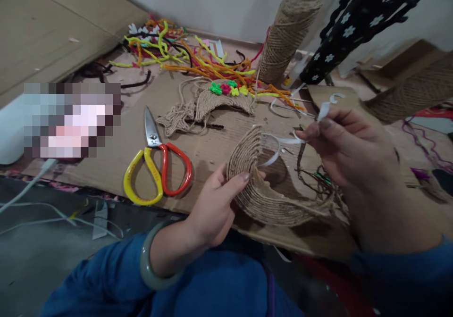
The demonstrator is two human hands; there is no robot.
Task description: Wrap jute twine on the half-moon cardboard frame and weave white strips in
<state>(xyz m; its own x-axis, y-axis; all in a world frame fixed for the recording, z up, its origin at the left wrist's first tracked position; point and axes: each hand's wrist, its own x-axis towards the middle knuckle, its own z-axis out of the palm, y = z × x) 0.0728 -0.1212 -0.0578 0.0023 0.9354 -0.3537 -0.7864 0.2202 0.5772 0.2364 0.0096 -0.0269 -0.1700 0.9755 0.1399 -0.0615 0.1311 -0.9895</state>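
My left hand (215,204) grips the left end of a curved piece covered in wound jute twine (269,199), thumb on its upper edge. My right hand (347,149) pinches a thin white strip (283,142) that loops from the jute piece up past my fingers. Both hands hover low over a sheet of brown cardboard (123,147). Loose twine dangles below my right hand.
Scissors with one yellow and one red handle (157,166) lie left of my hands. Farther back lie another jute piece with coloured flowers (222,100), a heap of coloured pipe cleaners (184,53), a jute-wrapped cone (286,38) and a black flowered stand (350,29).
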